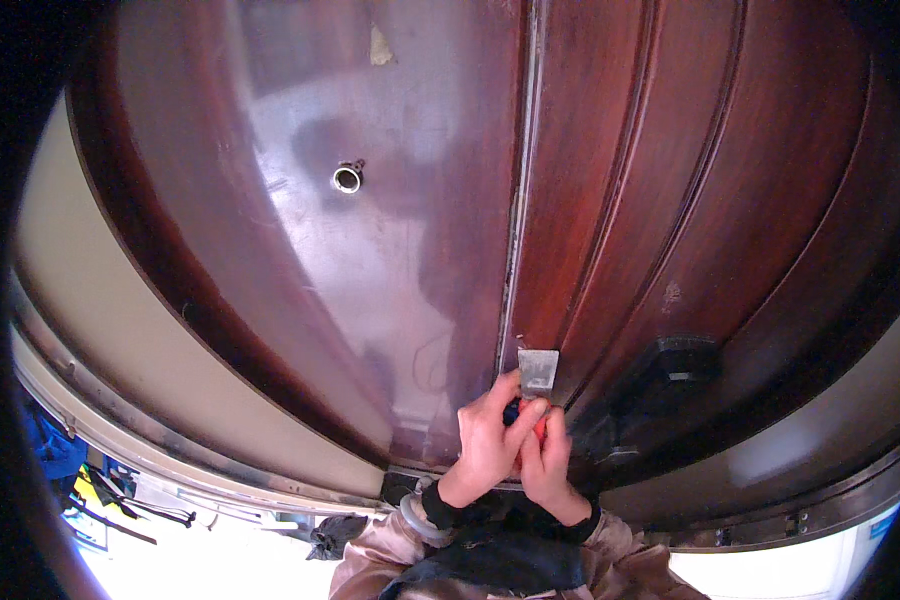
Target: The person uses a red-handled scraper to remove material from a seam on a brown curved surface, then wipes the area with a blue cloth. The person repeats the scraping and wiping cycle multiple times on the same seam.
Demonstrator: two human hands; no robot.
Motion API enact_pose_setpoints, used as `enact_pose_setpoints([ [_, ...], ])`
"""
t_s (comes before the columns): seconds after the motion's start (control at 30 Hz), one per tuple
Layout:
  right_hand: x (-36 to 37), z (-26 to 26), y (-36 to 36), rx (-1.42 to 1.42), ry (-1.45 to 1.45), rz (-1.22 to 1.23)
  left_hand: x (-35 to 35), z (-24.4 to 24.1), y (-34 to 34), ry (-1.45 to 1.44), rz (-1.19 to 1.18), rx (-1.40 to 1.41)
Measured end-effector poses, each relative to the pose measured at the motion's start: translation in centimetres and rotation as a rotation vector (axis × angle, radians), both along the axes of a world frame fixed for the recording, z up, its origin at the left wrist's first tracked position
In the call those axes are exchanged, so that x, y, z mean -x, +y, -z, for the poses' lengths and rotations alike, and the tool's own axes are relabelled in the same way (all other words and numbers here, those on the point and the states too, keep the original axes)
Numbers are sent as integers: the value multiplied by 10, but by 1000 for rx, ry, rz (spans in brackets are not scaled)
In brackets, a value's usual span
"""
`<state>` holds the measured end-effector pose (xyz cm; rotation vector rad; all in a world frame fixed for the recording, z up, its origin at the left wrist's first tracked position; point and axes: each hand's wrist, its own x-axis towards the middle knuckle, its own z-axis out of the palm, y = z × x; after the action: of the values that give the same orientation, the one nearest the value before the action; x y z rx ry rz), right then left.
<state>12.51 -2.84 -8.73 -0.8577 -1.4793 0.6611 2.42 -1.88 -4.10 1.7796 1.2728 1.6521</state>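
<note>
A scraper with a flat metal blade [538, 370] is in both hands before the dark red-brown wooden panel [570, 225]. My left hand [487, 439] has its thumb over the red part of the handle [531, 427], and its index finger reaches up beside the blade. Lower on the handle, my right hand [547, 461] closes around it. A dark blue piece shows between the left fingers; whether it belongs to the handle, I cannot tell. Just left of the blade runs a pale, worn strip [523, 172] along a seam in the panel.
A metal-rimmed round hole [347, 178] sits in the glossy left panel [375, 247]. Higher up is a patch of beige residue [380, 46]. A beige border [120, 247] curves along the left. A black bag [336, 537] and blue material [51, 444] lie at lower left.
</note>
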Motion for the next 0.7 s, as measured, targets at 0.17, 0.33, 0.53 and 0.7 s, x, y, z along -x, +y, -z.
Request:
enact_pose_setpoints([
  [0.17, 0, -5, -2, 100, -37, -34, 2, -3, 0, 0, -27, 6],
  [0.33, 1, -2, -5, 119, -26, -50, 2, 0, -3, -29, -23, -5],
  [0.53, 2, -4, -3, 77, -8, -66, 3, 1, -2, -28, -19, 31],
  [0.7, 1, -3, -3, 25, -50, 1, 2, 2, -1, -30, -15, 17],
])
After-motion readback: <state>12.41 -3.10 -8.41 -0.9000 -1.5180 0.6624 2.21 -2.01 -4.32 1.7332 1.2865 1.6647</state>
